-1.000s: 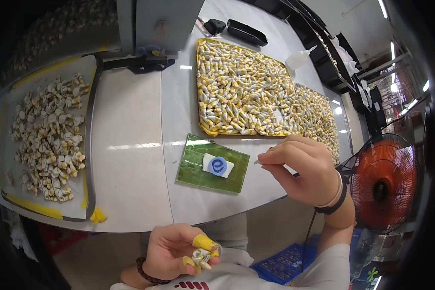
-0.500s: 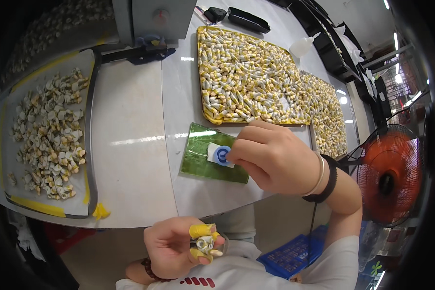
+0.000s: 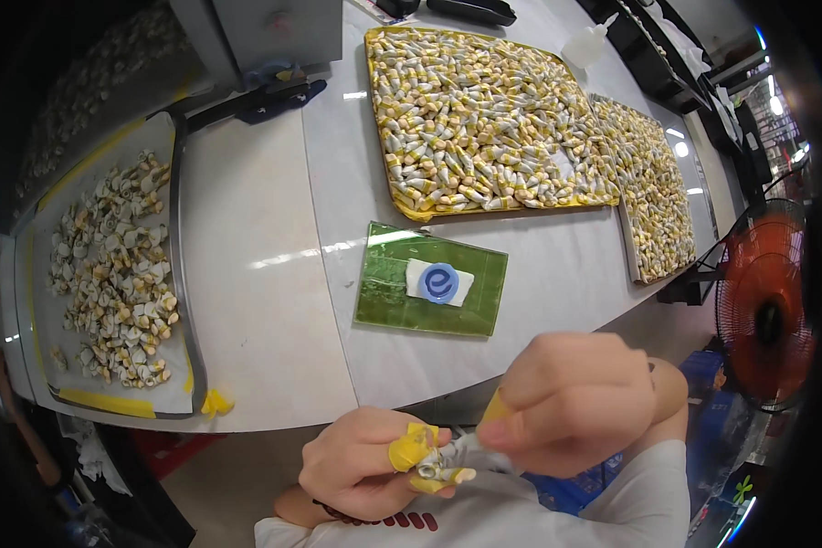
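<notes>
So you're mid-assembly: left hand (image 3: pixel 361 466) grips a small grey-yellow piece (image 3: pixel 443 468) near your chest, right hand (image 3: pixel 571 402) pinches its end (taped fingertips). Next looks like careful alignment.

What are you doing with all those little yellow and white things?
A person's two hands meet just below the table edge. The left hand holds a few small pieces; the right hand pinches one of them. A green mat lies on the table, with full trays behind it.

Yellow-taped fingers (image 3: pixel 409 447), white sleeve (image 3: pixel 653 498).
</notes>
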Action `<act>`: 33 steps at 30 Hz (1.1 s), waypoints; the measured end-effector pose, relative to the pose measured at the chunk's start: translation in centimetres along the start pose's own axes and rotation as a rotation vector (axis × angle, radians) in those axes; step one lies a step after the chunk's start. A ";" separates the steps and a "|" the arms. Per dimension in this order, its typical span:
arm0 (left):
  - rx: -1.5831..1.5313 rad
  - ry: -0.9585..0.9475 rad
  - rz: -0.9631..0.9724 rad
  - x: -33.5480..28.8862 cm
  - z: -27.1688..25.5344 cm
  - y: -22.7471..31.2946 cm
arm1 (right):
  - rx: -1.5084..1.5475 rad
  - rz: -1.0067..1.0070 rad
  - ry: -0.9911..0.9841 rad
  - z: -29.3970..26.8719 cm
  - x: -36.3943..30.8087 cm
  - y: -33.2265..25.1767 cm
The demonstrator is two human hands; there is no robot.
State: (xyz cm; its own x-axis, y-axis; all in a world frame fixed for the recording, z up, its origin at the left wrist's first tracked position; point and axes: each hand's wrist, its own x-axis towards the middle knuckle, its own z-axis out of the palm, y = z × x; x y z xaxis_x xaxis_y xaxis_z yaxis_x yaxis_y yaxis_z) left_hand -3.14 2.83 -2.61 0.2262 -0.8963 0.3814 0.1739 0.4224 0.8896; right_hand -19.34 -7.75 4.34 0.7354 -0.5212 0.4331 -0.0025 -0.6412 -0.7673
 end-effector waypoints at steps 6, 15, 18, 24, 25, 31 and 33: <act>0.040 -0.037 -0.095 0.0 0.5 0.2 | 0.073 -0.056 0.024 0.1 -1.1 0.7; 0.250 -0.138 -0.101 0.2 0.8 0.7 | 0.102 -0.156 -0.003 0.4 -1.9 1.8; 0.202 -0.113 -0.010 1.1 1.3 0.2 | 0.089 -0.149 0.005 0.2 -1.9 1.9; 0.220 -0.162 0.098 1.3 1.1 0.2 | 0.110 -0.128 -0.036 -0.1 -1.9 1.6; 0.219 -0.164 0.101 1.3 1.2 0.1 | 0.110 -0.122 -0.045 -0.1 -1.9 1.6; 0.200 -0.166 0.105 1.3 1.3 0.0 | 0.108 -0.115 -0.041 -0.2 -2.2 1.6; 0.182 -0.172 0.081 1.4 1.3 0.1 | 0.094 -0.142 -0.012 0.0 -2.4 1.5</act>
State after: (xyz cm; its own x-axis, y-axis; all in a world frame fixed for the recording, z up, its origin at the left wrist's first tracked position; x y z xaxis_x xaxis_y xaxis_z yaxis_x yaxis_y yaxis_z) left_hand -4.08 1.46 -1.67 0.0636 -0.8770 0.4763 -0.0165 0.4763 0.8791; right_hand -21.17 -7.49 2.11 0.7317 -0.4216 0.5355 0.1655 -0.6523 -0.7397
